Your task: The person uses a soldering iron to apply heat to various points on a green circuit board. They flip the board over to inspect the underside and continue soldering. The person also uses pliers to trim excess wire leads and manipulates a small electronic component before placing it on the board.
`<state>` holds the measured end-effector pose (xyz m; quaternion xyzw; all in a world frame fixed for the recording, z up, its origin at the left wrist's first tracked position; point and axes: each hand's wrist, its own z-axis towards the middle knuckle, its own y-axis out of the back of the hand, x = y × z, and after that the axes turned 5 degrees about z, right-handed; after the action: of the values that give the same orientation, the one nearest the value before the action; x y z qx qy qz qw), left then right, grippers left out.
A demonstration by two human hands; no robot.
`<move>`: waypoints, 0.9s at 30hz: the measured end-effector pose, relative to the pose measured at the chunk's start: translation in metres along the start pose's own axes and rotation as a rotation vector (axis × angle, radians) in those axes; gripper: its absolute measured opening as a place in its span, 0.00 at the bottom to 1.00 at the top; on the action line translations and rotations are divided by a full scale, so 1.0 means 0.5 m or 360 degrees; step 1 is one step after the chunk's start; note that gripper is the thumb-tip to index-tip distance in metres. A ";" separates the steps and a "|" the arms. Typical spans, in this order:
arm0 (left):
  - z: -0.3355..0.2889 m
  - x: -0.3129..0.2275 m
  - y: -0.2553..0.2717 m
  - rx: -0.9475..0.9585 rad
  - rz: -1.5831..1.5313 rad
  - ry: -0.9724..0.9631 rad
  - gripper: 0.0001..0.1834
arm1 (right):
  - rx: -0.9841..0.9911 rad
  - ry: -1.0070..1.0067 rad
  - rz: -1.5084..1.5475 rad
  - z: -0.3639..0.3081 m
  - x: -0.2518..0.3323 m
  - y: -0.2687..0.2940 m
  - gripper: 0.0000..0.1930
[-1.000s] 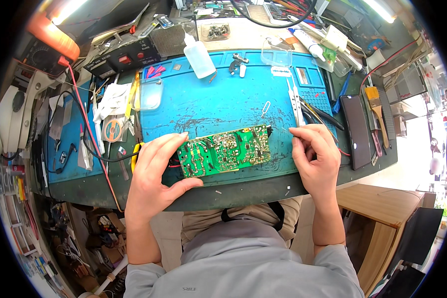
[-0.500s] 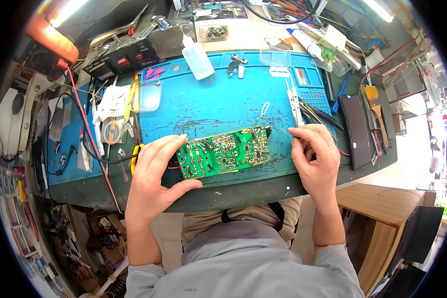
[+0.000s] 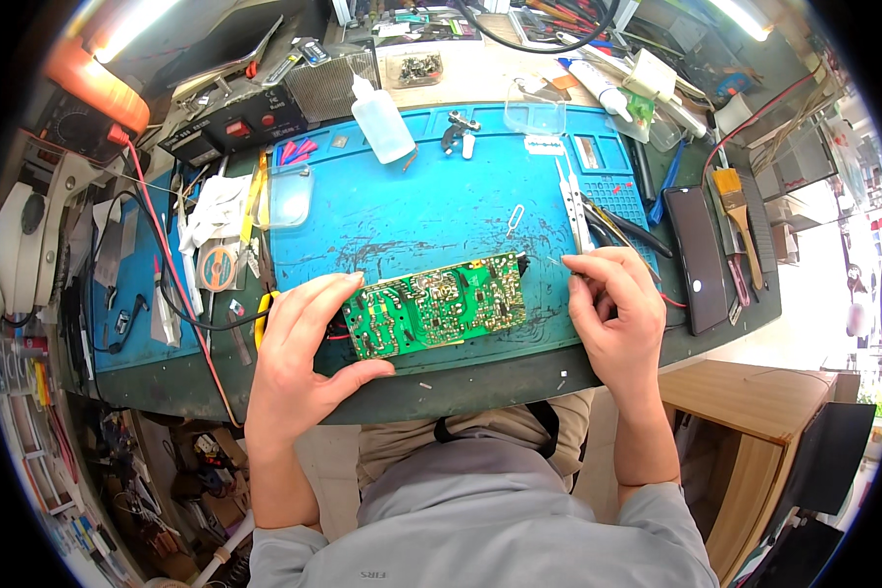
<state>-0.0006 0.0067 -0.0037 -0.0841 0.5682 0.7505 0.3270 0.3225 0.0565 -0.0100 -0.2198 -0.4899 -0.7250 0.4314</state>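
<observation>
Green circuit board (image 3: 434, 305) lies between hands, left hand (image 3: 304, 343) gripping it.

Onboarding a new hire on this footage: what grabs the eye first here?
The green circuit board at the near edge of the bright blue mat, its left end gripped by the left hand. The right hand rests just off its right end, by the tweezers. Beyond, a white squeeze bottle stands amid tool clutter.

Cluttered dark workbench (image 3: 519, 377), wooden side cabinet (image 3: 755, 397), bright overhead strip lights (image 3: 132, 24)
</observation>
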 end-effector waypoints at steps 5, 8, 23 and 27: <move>0.000 -0.003 -0.003 -0.0037 -0.0063 0.0021 0.45 | 0.0008 -0.0009 -0.0001 0.001 0.003 0.001 0.12; 0.000 -0.002 -0.004 -0.0038 -0.0061 0.0020 0.45 | 0.0001 -0.0004 0.0001 0.001 0.003 0.001 0.12; -0.001 -0.002 -0.004 -0.0028 -0.0047 0.0025 0.45 | 0.0002 -0.0007 -0.0002 0.001 0.004 0.000 0.11; -0.001 -0.002 -0.004 -0.0029 -0.0039 0.0019 0.45 | -0.0008 0.0027 -0.0018 0.001 0.002 0.000 0.10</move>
<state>0.0012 0.0062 -0.0052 -0.0985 0.5621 0.7511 0.3319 0.3221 0.0567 -0.0091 -0.2120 -0.4858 -0.7305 0.4307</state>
